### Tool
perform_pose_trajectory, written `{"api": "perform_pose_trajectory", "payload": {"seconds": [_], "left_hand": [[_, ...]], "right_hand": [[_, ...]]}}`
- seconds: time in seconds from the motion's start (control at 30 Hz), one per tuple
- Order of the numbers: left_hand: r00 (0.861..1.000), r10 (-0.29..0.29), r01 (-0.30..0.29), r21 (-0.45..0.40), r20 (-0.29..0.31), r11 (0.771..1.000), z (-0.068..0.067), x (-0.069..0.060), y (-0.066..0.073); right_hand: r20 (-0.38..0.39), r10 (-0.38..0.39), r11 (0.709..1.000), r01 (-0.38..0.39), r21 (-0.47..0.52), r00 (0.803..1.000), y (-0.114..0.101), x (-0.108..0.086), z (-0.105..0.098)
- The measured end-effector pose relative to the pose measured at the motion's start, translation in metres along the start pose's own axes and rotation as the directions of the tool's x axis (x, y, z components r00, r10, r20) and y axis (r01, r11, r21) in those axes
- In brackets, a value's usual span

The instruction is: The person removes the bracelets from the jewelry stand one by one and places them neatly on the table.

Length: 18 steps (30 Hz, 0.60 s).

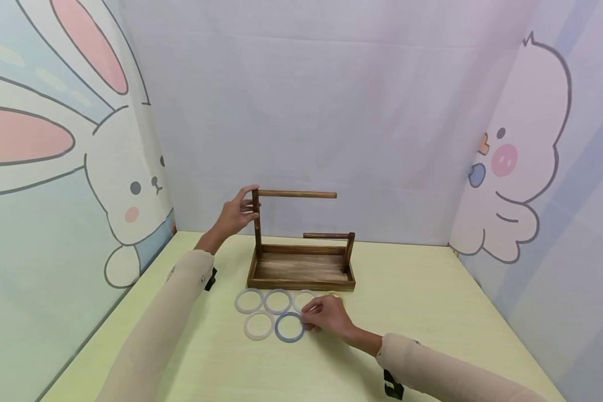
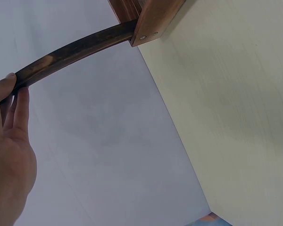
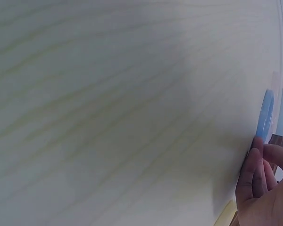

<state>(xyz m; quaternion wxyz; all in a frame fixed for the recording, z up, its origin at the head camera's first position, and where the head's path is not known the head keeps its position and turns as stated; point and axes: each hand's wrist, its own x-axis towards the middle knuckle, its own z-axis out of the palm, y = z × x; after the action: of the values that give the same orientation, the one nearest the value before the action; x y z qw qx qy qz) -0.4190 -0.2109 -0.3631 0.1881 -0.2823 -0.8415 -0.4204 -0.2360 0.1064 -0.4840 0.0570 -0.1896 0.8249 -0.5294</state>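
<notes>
My left hand (image 1: 237,213) holds the top of the tall post (image 1: 257,223) of a dark wooden bangle stand (image 1: 301,285); the left wrist view shows thumb and fingers on either side of the post (image 2: 80,49). My right hand (image 1: 329,317) pinches the right edge of a blue bangle (image 1: 290,339), which lies on the table in front of the stand. In the right wrist view, thumb and fingertips meet at the end of that blue bangle (image 3: 265,113). A pale pinkish bangle (image 1: 259,338) lies left of it. Behind are two lavender bangles, a whitish bangle (image 1: 305,291) and a yellow bangle (image 1: 338,295), partly hidden by my right hand.
The stand has a high bar (image 1: 296,194) from the left post and a lower bar (image 1: 326,235) from the short right post, above a shallow tray. The pale yellow table (image 1: 407,312) meets a cloth backdrop (image 1: 301,111) behind and printed cloth walls at both sides.
</notes>
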Motion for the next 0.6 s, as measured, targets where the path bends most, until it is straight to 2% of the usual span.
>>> {"api": "perform_pose_trajectory", "payload": {"seconds": [0.33,0.47,0.6], "left_hand": [[1.000,0.002,-0.002,-0.010,0.010,1.000,0.002,0.000,-0.002],[1.000,0.004,-0.003,-0.006,0.004,1.000,0.003,0.001,-0.001],[1.000,0.014,-0.014,-0.011,0.001,1.000,0.003,-0.001,-0.003]], "right_hand": [[0.005,0.008,0.999,-0.008,0.053,1.000,0.000,-0.005,-0.003],[0.001,0.014,0.999,-0.014,0.031,1.000,-0.003,-0.006,-0.009],[-0.036,0.013,1.000,-0.013,-0.014,0.999,-0.005,-0.003,-0.020]]}}
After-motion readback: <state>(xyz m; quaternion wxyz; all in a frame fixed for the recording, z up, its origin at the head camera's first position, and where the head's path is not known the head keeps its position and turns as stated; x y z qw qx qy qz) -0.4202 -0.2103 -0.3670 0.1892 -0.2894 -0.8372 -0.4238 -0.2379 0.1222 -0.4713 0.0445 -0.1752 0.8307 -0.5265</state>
